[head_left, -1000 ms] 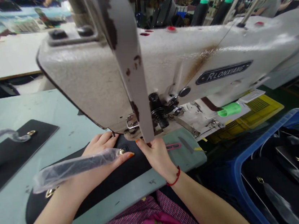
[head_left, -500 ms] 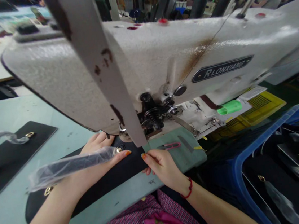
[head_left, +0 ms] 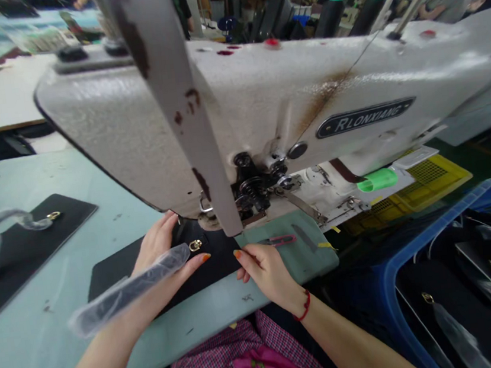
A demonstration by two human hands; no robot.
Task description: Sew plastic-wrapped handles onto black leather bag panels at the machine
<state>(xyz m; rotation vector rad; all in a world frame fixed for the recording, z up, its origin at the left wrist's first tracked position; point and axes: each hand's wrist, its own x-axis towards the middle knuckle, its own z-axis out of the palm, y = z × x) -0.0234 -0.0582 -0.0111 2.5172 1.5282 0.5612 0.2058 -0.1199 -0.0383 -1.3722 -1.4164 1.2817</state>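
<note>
Under the head of a sewing machine (head_left: 262, 98) lies a black bag panel (head_left: 221, 261). A strap handle wrapped in clear plastic (head_left: 128, 291) is fixed to it by a gold ring (head_left: 196, 245). Flat on the panel rests my left hand (head_left: 163, 260), its thumb apart from the fingers and the wrapped handle lying across it. My right hand (head_left: 260, 266) pinches the panel's near right edge between thumb and fingers. The machine's grey guard bar and head hide the needle area.
Pink thread snips (head_left: 281, 240) lie right of my right hand. Another black panel with a wrapped handle (head_left: 33, 240) is on the table's left. A blue basket (head_left: 390, 285) with several panels stands at right, near a yellow crate (head_left: 432, 176).
The panel has turned under the machine, its left end swinging away from me. My left hand has shifted with it, and the wrapped handle tilts more. My right hand stays at the edge.
</note>
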